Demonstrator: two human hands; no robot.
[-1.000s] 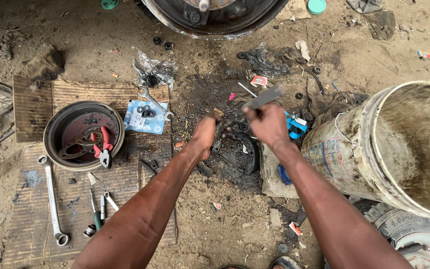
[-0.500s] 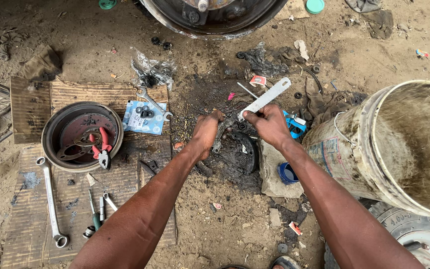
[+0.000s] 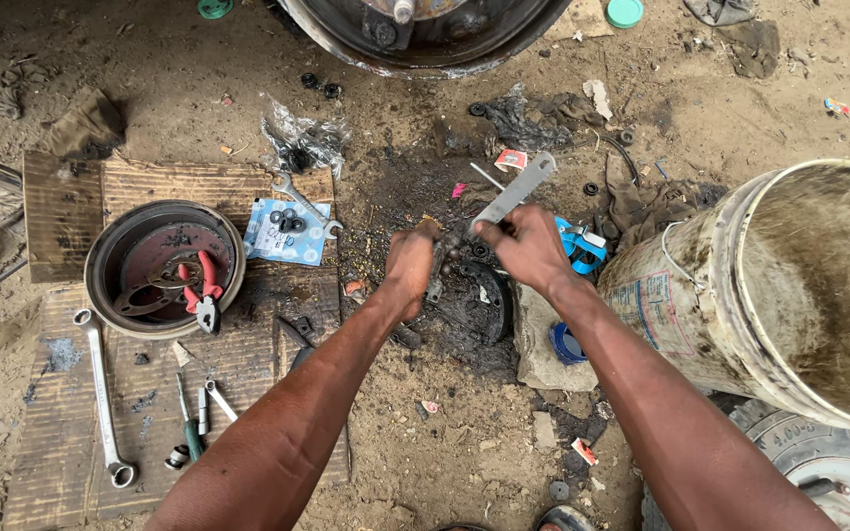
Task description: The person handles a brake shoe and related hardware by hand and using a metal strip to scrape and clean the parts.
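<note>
Both forearms reach forward from the bottom edge and converge over a dark oily patch of ground just left of the big dirty bucket (image 3: 740, 295). Left hand (image 3: 411, 265) is curled shut, knuckles up, clamped around a small greasy metal part (image 3: 442, 258) that pokes out between the two hands; its exact shape is hard to tell under the grime. Right hand (image 3: 526, 248) is closed on the lower end of a flat grey metal bar (image 3: 516, 193), which slants up and away from the bucket's left side toward the upper middle, its free end in the air. The bar's lower end meets the greasy part, right between the fists. Wrists are bent slightly inward, elbows out of view.

Left of the bucket, beyond the hands, a brake drum (image 3: 164, 267) sits on cardboard with red-handled pliers (image 3: 204, 290) lying inside. A long ring spanner (image 3: 102, 393) lies below the drum, farther still from the bucket. A blue packet (image 3: 282, 236) with a spanner across it rests between drum and hands. A blue-and-white roll (image 3: 565, 342) lies against the bucket's base
</note>
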